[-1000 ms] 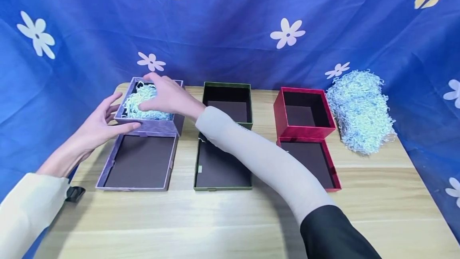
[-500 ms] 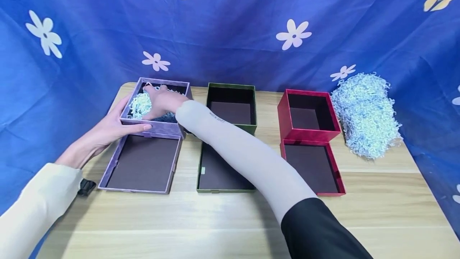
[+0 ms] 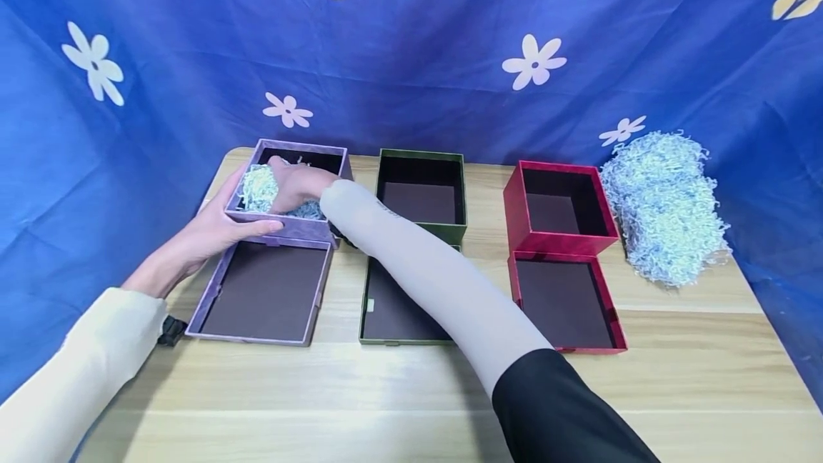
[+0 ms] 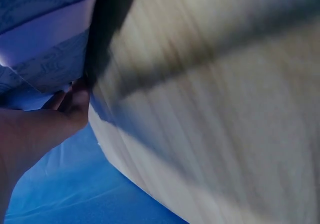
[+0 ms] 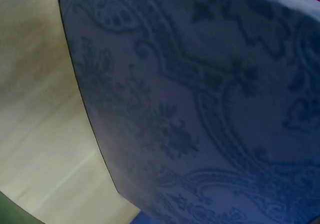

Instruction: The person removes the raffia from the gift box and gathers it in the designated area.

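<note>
The purple box (image 3: 289,227) stands uncovered at the back left of the table. Its front-left corner is held by my left hand (image 3: 208,231), thumb along the front wall and fingers on the left side. Inside lies light-blue shredded paper (image 3: 258,188), mostly toward the front and left. My right hand (image 3: 298,186) reaches over the rim and presses into this paper; its fingertips are partly hidden. In the left wrist view, fingers (image 4: 75,101) meet the box's lower edge. Only the patterned side of the purple box (image 5: 190,108) fills most of the right wrist view.
The purple lid (image 3: 257,291) lies upturned before its box. A green box (image 3: 421,191) and its lid (image 3: 398,302) stand mid-table, under my right arm. A red box (image 3: 559,206), its lid (image 3: 569,299) and a heap of shredded paper (image 3: 669,206) are at right.
My right hand has gone from above the shredded paper down into the purple box. My left hand has closed in on the box corner. The head view has shifted slightly left.
</note>
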{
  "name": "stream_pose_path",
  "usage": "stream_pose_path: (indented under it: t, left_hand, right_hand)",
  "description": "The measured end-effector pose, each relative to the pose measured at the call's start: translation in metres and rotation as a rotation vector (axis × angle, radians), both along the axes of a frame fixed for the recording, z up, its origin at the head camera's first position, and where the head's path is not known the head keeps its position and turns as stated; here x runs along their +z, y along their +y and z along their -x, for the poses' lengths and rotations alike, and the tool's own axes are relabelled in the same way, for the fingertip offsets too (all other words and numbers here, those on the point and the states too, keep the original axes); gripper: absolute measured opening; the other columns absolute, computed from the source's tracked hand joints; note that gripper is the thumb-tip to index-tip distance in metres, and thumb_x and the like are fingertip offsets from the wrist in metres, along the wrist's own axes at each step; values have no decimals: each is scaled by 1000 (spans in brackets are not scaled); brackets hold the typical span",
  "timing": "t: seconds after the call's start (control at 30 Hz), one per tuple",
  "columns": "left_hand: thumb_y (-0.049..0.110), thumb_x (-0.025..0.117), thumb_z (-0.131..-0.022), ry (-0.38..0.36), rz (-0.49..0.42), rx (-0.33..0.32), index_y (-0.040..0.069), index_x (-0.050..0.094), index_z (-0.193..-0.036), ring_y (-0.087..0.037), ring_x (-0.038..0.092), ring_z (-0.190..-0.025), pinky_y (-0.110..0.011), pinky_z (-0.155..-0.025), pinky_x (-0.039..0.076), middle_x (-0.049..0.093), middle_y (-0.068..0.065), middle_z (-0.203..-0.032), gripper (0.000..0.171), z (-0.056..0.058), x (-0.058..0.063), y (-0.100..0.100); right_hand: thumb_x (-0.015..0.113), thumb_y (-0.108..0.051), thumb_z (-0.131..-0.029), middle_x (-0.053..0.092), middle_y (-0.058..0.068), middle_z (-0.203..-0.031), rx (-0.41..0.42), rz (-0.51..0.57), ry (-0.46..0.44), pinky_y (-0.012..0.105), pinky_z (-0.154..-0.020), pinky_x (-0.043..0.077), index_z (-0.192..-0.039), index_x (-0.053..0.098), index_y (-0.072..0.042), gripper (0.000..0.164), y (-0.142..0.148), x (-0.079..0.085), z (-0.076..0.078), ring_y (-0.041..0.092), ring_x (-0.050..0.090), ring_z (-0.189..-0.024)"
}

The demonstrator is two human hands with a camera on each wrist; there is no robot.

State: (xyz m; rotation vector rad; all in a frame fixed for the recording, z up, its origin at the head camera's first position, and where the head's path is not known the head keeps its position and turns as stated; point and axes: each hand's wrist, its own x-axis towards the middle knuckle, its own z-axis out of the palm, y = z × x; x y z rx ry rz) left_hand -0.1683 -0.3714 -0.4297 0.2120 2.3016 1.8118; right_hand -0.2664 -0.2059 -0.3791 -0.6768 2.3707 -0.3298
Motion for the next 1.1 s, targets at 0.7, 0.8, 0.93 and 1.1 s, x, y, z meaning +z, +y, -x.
stream_pose_path:
  t: [0.7, 0.8, 0.93, 1.1]
  left_hand:
    - [32, 85, -98, -97, 300, 86, 8, 2, -175, -33, 18, -160, -52, -129, 17, 15, -21, -177, 116, -13, 8, -3]
    - [27, 85, -98, -51, 276, 60, 13, 8, -176, -30, 22, -159, -47, -129, 19, 20, -17, -177, 110, -15, 9, -1]
    - [19, 86, -98, 33, 232, 26, 26, 30, -170, -12, 46, -139, -21, -114, 34, 48, 0, -161, 92, -16, 8, 2]
    - [29, 85, -100, -20, 283, 41, 22, 50, -155, -10, 63, -113, -18, -96, 43, 76, -1, -124, 66, -22, 9, 2]
  right_hand:
    - [87, -39, -94, 38, -14, -170, -23, 248, 23, 19, -107, 42, -175, 18, -29, 108, 18, 22, -12, 3, 48, -140]
    - [87, -35, -94, 41, -12, -168, -52, 295, -6, 20, -104, 45, -175, 20, -30, 105, 22, 29, -11, 3, 52, -133]
    - [88, -34, -94, 46, -11, -164, -77, 345, -14, 21, -101, 47, -173, 22, -28, 103, 29, 38, -7, 5, 55, -127]
    - [86, -31, -96, 29, -14, -174, -106, 407, -42, 17, -106, 41, -176, 16, -27, 107, 35, 46, -1, 1, 37, -148]
